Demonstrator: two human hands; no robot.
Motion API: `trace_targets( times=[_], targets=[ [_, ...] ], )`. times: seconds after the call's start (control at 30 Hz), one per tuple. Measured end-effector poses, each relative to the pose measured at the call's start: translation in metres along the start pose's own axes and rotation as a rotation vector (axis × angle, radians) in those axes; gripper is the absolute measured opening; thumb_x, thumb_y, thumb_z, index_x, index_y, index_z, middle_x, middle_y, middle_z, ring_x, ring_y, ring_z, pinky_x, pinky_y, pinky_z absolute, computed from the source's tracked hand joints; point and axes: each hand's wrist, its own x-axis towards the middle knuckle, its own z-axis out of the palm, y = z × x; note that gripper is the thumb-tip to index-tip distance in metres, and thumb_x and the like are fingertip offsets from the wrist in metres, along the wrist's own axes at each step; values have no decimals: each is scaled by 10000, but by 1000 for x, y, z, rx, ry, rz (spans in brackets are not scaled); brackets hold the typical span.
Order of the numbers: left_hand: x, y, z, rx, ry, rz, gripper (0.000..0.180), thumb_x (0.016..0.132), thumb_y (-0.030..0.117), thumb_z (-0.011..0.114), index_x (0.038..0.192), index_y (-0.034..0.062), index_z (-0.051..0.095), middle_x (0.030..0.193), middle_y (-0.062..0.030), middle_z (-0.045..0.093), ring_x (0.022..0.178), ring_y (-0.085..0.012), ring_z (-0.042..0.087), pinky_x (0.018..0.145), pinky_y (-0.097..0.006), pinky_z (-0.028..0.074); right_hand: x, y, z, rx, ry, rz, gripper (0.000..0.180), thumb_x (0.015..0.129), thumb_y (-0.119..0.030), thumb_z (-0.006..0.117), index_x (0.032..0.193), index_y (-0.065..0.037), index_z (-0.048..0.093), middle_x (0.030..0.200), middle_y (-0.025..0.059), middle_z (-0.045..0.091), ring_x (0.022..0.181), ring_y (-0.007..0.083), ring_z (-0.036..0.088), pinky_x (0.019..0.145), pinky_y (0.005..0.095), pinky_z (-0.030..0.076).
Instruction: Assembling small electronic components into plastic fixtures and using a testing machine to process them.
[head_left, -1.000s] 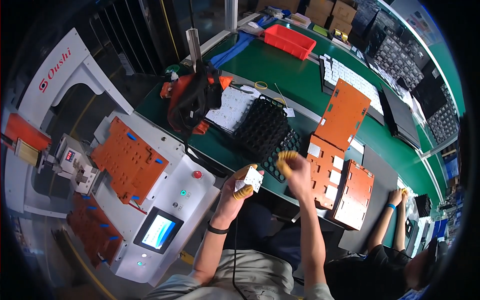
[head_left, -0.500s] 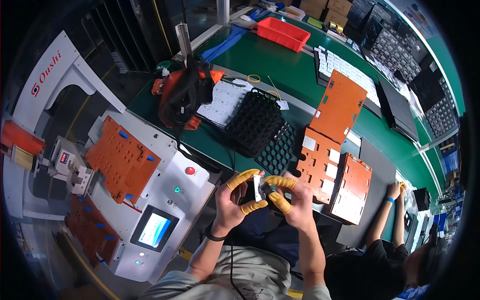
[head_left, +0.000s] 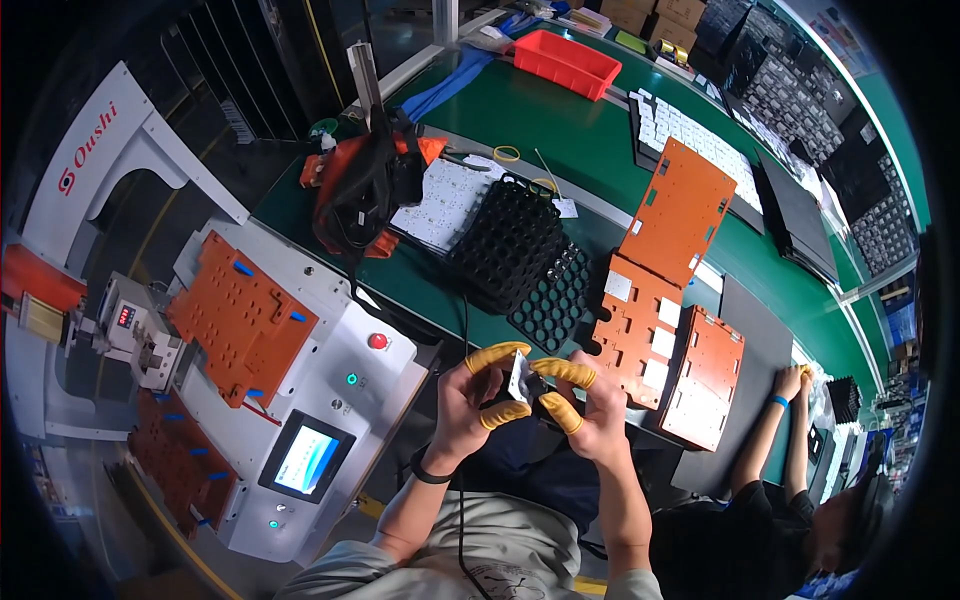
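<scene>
Peering down through the head camera, I have both hands raised in front of the tabletop's (head_left: 575, 130) near edge, fingertips in yellow covers (head_left: 500, 357). With my left hand (head_left: 461, 408), the grip is clamped on a small white plate (head_left: 518, 380), thumb below and fingers above. With my right hand (head_left: 601, 408), the grip is pinched on a small black part (head_left: 537, 385) at the plate's right side; I cannot tell whether the two pieces touch. Along the tabletop's near edge lies a flat black tray (head_left: 553, 303) with round holes, a thicker black tray (head_left: 508, 238) just beside it. To their right is an orange board (head_left: 632, 338) bearing white squares. Toward the tabletop's far edge stands a red bin (head_left: 560, 78).
</scene>
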Motion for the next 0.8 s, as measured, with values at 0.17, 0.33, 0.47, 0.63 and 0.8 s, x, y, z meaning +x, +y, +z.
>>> trace_targets(
  times=[0.17,0.33,0.47,0.63,0.8],
  targets=[
    [2,-2,2,26,7,-22,690,736,273,943,1311,20,660,982,95,634,713,2,366,635,-164,297,-2,5,0,23,8,23,308,824,-90,786,1101,7,697,728,21,426,594,144,407,545,288,327],
    [2,-6,-3,72,1,-32,681,751,267,932,1317,15,650,1036,68,666,764,12,474,670,-143,371,0,-8,-2,-262,-40,-72,362,752,-23,778,1099,9,681,708,38,444,584,181,446,531,310,346],
    [2,-10,-3,-241,-120,-240,654,830,303,864,1354,10,605,1158,-12,684,1044,-94,655,856,-206,539,3,-14,-9,-410,-115,-136,365,730,-13,784,1082,0,690,733,60,472,579,217,493,523,341,377],
    [-6,-49,-8,-767,17,-667,657,891,477,755,1359,51,577,1217,-60,675,1086,-175,655,929,-332,546,14,-9,-22,-515,-203,-152,427,787,-232,836,1139,-19,722,913,96,552,829,272,541,732,394,438],
    [-10,-59,19,-719,-120,-855,612,924,616,638,1220,80,626,953,-9,649,754,-100,532,733,-230,461,-18,25,-31,-518,26,-157,462,681,-112,818,1131,-52,734,1126,145,591,1065,343,566,929,461,456]
  ],
)
